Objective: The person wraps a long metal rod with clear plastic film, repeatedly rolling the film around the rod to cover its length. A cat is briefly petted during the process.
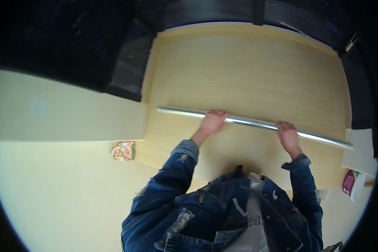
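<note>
A long, shiny metal rod or tube (252, 122) lies across the view, its left end higher in the picture than its right. My left hand (213, 121) grips it left of its middle, the back of the hand towards me. Further right, my right hand (287, 135) is closed over the same rod. Both ends of the rod stick out past my hands. Beneath it is a broad, pale wood-grain ledge (249, 69); whether the rod rests on it, I cannot tell.
Dark window panes in black frames (258, 12) surround the ledge's far side. A pale wall (66, 113) stands at left. A crumpled, colourful patterned cloth or bag (124, 151) sits at the ledge's left corner. A pink and white container (349, 182) is at the right edge.
</note>
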Demonstrator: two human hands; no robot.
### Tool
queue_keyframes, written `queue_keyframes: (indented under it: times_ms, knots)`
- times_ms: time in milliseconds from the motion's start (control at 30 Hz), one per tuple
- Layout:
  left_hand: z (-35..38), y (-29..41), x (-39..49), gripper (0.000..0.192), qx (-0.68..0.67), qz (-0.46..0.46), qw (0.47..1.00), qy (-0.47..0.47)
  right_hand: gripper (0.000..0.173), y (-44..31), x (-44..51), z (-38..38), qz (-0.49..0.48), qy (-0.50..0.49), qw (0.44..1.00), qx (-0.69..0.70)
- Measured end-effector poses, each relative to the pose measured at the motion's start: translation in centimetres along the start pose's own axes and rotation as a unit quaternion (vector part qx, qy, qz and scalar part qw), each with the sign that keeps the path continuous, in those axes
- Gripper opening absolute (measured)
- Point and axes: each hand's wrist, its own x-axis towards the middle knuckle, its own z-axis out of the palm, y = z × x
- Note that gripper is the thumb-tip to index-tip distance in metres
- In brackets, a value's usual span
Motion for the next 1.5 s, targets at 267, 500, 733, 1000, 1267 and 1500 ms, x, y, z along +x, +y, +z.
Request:
queue_keyframes:
  times_ms: [267,500,733,1000,1267,1500]
  knots:
    - [0.1,-6.9,-3.6,0.045,0.005,-0.11,0.993,-0.044,0.029,-2.0,7.7,8.9,-0.068,-0.008,0.998,-0.01]
    - [0.7,-13.7,4.8,0.048,0.15,-0.162,0.975,-0.017,0.033,1.2,17.7,12.7,0.006,0.027,1.0,-0.009]
    - [1.6,-9.8,8.4,0.072,0.189,-0.081,0.976,0.07,0.045,4.1,15.6,9.7,-0.012,0.144,0.989,0.036]
    - [1.2,-9.3,12.7,0.056,0.132,-0.092,0.986,0.044,0.056,9.0,17.2,6.7,0.012,0.037,0.999,-0.001]
    - [2.1,-1.6,4.0,0.064,0.024,-0.051,0.995,0.077,0.058,5.8,5.6,3.3,0.008,0.046,0.997,0.056]
    - [1.2,0.7,4.2,0.083,0.075,-0.082,0.993,-0.032,0.07,4.8,2.5,2.2,0.035,-0.009,0.999,0.024]
